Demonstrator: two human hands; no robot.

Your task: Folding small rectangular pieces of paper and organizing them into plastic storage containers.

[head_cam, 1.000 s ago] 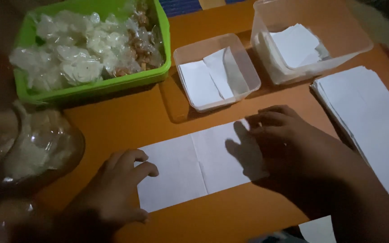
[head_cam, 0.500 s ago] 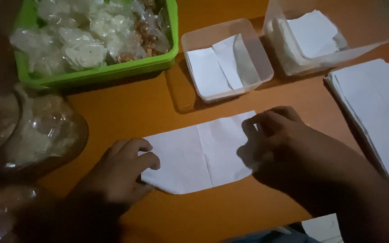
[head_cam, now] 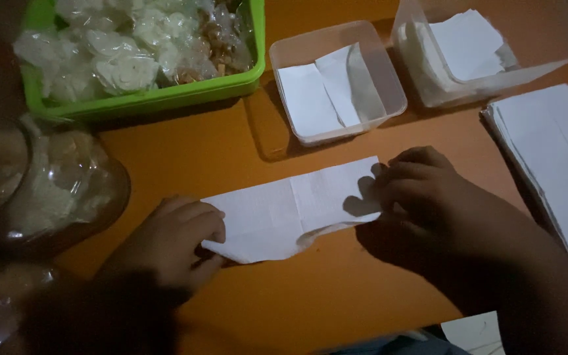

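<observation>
White paper sheet [head_cam: 290, 210] on orange table [head_cam: 336, 296], creased, near edge lifted, ends pinched.

1. A small home snack-packing spot, dimly lit, on an orange table [head_cam: 244, 151].
2. At eleven o'clock: a green basket [head_cam: 165, 98] of bagged snacks.
3. At one o'clock: clear tubs [head_cam: 389, 92] of cut paper.

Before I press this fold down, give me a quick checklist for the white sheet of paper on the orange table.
1. Left hand on the left end of the white sheet of paper: ok.
2. Right hand pinching the right end: ok.
3. Near edge lying flat: not ok, it bows up in the middle.
4. Edges lined up: cannot tell.
5. Orange table bare in front of the sheet: ok.
6. Small clear plastic tub apart from the sheet: ok.
</observation>
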